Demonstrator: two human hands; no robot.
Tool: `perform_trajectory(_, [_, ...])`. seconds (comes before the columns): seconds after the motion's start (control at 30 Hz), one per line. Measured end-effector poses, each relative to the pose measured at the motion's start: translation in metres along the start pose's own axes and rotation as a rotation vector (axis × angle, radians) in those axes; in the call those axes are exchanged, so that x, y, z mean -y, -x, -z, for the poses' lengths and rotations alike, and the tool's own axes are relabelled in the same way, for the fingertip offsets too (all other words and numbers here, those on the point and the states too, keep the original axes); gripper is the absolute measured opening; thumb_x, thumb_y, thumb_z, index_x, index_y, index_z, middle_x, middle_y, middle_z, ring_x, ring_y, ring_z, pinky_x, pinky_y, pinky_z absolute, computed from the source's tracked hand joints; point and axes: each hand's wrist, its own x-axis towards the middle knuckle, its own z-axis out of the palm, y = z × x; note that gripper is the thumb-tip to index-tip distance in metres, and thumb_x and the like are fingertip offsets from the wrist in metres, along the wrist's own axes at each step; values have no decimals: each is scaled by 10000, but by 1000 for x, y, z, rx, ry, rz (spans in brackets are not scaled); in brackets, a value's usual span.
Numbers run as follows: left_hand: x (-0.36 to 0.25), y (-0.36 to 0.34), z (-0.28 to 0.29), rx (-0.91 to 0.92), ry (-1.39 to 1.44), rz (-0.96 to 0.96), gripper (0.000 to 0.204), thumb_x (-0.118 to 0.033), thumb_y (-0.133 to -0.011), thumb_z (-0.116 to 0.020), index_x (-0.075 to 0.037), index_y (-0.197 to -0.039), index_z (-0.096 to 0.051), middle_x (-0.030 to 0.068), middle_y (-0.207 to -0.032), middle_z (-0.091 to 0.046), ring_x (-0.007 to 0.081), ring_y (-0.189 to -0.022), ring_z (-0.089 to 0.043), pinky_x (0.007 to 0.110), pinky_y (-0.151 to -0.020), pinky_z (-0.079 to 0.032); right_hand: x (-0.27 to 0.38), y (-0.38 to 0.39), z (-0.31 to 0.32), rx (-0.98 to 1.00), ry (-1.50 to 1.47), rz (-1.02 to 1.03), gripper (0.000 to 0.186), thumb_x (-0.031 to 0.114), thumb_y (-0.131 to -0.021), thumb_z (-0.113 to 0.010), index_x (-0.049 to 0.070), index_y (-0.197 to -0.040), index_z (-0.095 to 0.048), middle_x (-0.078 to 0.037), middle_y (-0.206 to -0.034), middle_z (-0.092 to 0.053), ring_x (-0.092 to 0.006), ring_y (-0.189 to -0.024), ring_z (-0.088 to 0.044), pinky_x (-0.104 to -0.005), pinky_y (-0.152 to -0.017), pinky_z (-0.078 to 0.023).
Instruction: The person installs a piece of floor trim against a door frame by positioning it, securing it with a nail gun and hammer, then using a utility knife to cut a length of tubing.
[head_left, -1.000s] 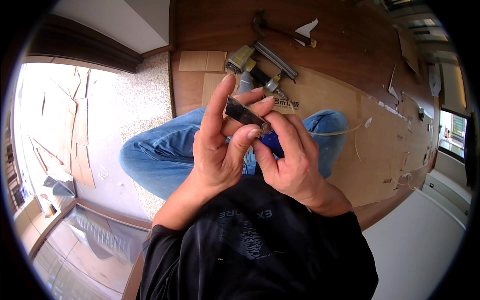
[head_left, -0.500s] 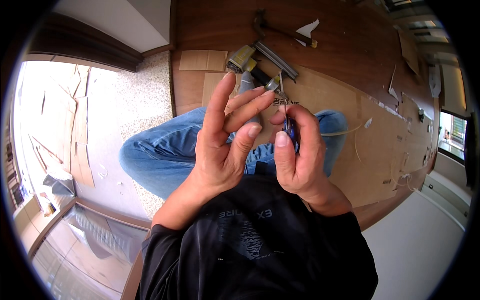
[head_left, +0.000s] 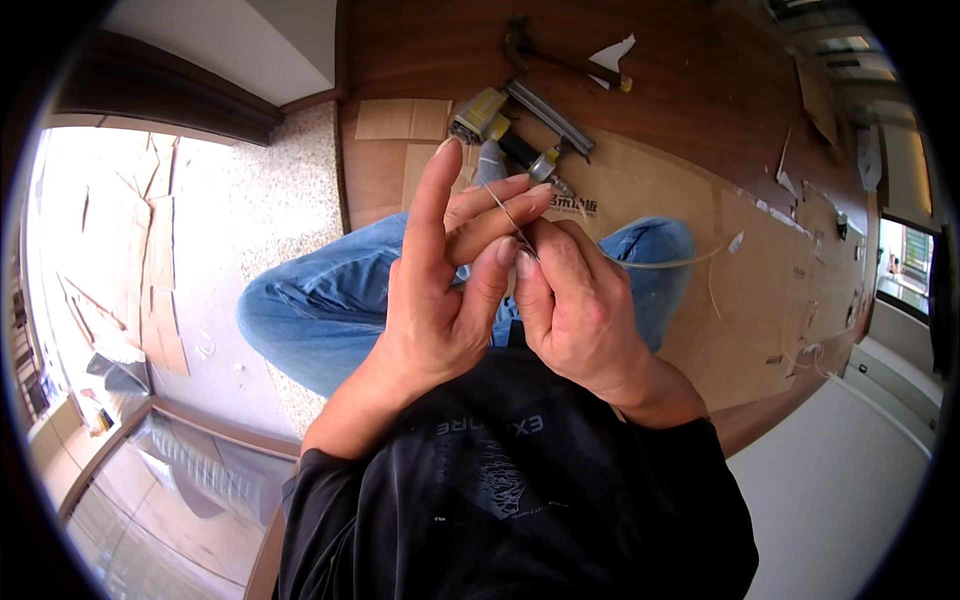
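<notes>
My right hand is closed around a slim tool; only its thin, pointed metal blade shows, slanting up and left. The tool's blue handle, seen earlier, is hidden in the grip. The blade lies across the bent fingers of my left hand, near the thumb tips. My left hand is palm up, its index finger raised and its other fingers reaching toward the right hand. I cannot make out anything held in it. The thumbs nearly meet.
A yellow and black nail gun lies on cardboard beyond my crossed legs. A pale hose curves to the right. Farther off, a hammer rests on the wood floor beside a white scrap. A stone sill runs at left.
My right hand has turned inward and moved left to the left hand. The blade, upright before, now slants across the left fingers, and the blue handle has gone out of sight.
</notes>
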Motion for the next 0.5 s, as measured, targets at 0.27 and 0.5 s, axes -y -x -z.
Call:
perform_trajectory(0.27, [1, 0, 1, 1, -46, -46, 730, -60, -1082, -518, 67, -1628, -50, 220, -1326, -696, 338, -1357, -580, 469, -1188, -395, -4, -1, 4, -18, 21, 12, 269, 65, -939, -665, 16, -1201, -636, -123, -904, -647, -301, -695, -683, -383, -583, -570])
perform_trajectory(0.5, [0, 0, -2, 8, -67, -62, 736, -28, -1069, -510, 74, -1627, -41, 217, -1322, -699, 344, -1357, -581, 468, -1190, -389, -4, 0, 4, -19, -14, 20, 272, 64, -927, -676, 18, -1193, -638, -112, -888, -641, -291, -668, -676, -375, -573, -570])
